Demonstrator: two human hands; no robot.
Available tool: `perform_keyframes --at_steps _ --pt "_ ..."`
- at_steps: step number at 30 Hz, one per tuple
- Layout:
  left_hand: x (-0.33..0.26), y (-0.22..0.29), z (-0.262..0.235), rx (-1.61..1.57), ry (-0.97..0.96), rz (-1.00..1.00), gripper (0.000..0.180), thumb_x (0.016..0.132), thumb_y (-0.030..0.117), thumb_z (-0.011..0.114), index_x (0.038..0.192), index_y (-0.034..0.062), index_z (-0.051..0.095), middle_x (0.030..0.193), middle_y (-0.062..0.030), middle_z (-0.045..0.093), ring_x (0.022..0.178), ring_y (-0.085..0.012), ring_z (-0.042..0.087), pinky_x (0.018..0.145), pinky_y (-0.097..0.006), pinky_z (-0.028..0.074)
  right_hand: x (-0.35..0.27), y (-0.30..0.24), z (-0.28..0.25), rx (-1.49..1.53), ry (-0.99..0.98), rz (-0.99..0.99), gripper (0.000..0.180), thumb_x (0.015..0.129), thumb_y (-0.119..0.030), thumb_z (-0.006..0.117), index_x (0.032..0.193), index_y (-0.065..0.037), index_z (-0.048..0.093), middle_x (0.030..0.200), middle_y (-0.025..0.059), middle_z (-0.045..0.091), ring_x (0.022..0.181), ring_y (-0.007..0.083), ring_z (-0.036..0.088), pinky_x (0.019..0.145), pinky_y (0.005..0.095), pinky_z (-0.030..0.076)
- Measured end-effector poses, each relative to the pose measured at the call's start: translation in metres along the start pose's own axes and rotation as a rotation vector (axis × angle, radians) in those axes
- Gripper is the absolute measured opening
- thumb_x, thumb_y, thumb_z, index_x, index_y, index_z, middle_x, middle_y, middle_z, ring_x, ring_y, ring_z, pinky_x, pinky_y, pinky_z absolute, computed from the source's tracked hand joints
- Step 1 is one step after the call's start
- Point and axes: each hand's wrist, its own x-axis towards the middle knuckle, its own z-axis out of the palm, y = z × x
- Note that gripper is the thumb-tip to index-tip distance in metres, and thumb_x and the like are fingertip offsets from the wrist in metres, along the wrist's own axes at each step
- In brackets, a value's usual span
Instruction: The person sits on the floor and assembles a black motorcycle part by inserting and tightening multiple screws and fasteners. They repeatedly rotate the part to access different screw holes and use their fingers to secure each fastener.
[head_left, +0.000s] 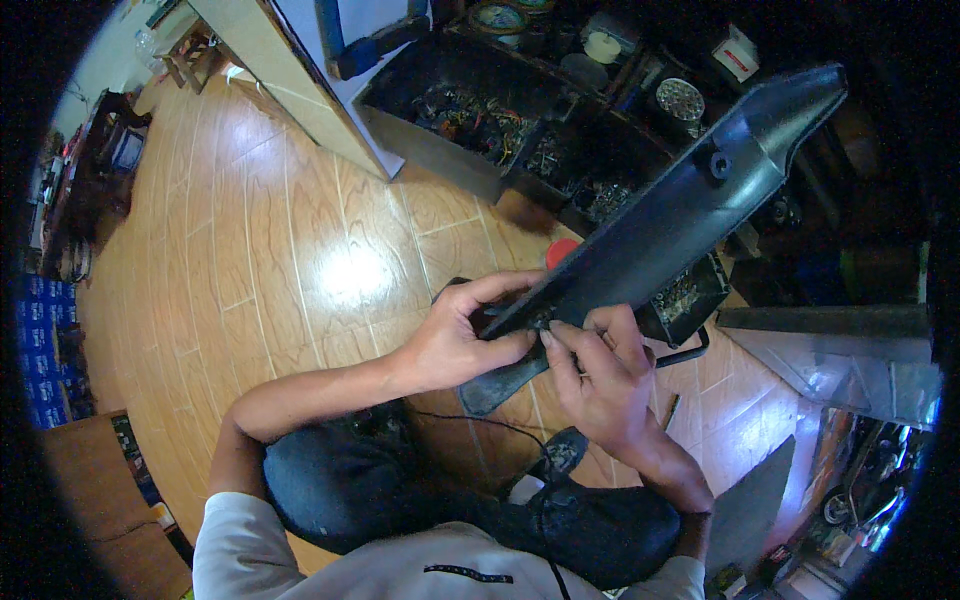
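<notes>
Muffler (680, 215) propped over knees; left hand (455, 345) grips its near end to steady it, right hand (600, 375) fingers pinched at underside.

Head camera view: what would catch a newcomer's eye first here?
First, the long dark tapered metal cover running from the centre to the upper right, gripped at its lower end by the left hand and right hand. Behind it, at the top, a black compartment tray holds small parts. To the left, the glossy wooden floor shows a bright glare.
</notes>
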Motion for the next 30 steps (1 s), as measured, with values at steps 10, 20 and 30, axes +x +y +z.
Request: perform_keyframes --at_steps 10,20,30 --pt "-0.008 0.002 -0.002 -0.162 -0.025 -0.08 0.046 0.095 0.009 0.07 0.137 -0.0005 0.057 0.12 -0.0078 0.068 0.109 -0.0125 0.062 0.095 -0.029 0.05 -0.008 0.001 -0.009 -0.229 0.126 -0.184 0.034 0.074 -0.009 0.085 0.105 -0.009 0.072 0.103 0.0109 0.055 0.084 0.023 0.06 0.068 0.0349 0.048" --pt "-0.011 -0.002 0.003 -0.331 -0.041 -0.009 0.046 0.096 0.005 0.068 0.139 0.0002 0.054 0.124 -0.0085 0.067 0.112 -0.0132 0.061 0.099 -0.03 0.049 -0.013 0.007 0.01 0.935 0.008 0.616 0.058 0.081 -0.016 0.084 0.126 0.006 0.055 0.119 0.017 0.065 0.104 0.0296 0.064 0.092 0.0383 0.051" --pt "-0.01 -0.002 0.003 -0.205 -0.002 -0.018 0.042 0.096 0.005 0.067 0.137 0.0003 0.055 0.122 -0.0096 0.067 0.111 -0.0137 0.062 0.098 -0.03 0.049 -0.009 0.001 0.014 0.764 0.044 0.486 0.014 0.089 -0.011 0.075 0.098 -0.001 0.072 0.093 0.0106 0.073 0.083 0.0208 0.068 0.08 0.0361 0.052"
